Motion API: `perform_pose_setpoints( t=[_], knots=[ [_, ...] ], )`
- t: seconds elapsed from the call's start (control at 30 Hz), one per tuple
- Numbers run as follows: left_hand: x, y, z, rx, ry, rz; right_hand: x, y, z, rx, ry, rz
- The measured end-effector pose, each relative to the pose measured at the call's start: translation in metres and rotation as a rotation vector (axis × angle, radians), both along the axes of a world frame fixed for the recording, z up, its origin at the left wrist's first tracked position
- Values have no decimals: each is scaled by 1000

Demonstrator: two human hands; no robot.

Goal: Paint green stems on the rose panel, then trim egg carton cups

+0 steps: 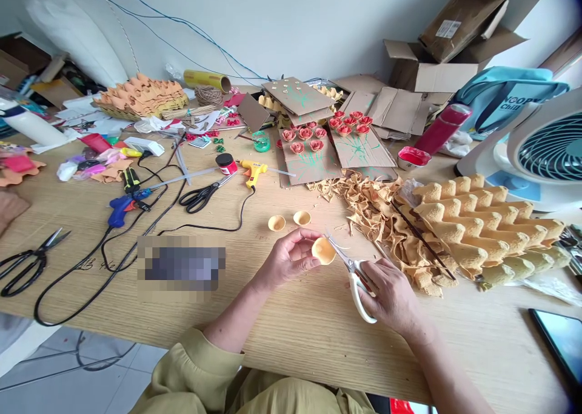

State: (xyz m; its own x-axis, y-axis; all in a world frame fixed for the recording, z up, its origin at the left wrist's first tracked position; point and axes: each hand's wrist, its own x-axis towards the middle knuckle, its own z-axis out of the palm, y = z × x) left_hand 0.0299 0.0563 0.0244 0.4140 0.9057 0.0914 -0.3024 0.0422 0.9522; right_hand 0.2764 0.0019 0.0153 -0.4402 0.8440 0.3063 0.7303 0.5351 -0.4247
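My left hand pinches a small yellow egg-carton cup between thumb and fingers, its hollow facing up toward me. Wrapped around the white handles of a pair of scissors is my right hand. The scissor blades are parted at the cup's right rim, with a thin curled strip beside them. Two more cut cups, a left one and a right one, sit on the table just beyond my left hand.
Carton scraps are heaped right of centre, beside stacked egg trays. Red paper flowers stand on cardboard behind. A yellow glue gun, black scissors, a blue glue gun and cables lie left. A fan stands right.
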Motion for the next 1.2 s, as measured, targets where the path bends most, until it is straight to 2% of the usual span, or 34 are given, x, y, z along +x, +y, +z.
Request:
perform_pose_setpoints(
  t=[0.3,0.53,0.63,0.83,0.93,1.03,1.13,1.2],
  knots=[
    [0,0,-5,-74,7,-93,-6,3,3,-74,-20,-28],
    [0,2,-2,-130,-39,-96,-4,0,5,-11,-4,-1],
    [0,3,-2,-104,-37,-74,-3,-1,3,21,-25,-2],
    [-1,2,-3,-119,-52,-97,1,0,-6,24,-1,-82],
    [0,3,-3,-174,-105,-150,2,0,-9,-59,74,-161],
    [0,5,-3,-191,-119,-179,0,0,-4,-227,174,-197],
    [0,6,-4,-191,-118,-184,-1,-1,3,-410,303,-150],
    [-1,5,-5,-197,-135,-180,0,-1,6,-522,400,-71]
  ],
)
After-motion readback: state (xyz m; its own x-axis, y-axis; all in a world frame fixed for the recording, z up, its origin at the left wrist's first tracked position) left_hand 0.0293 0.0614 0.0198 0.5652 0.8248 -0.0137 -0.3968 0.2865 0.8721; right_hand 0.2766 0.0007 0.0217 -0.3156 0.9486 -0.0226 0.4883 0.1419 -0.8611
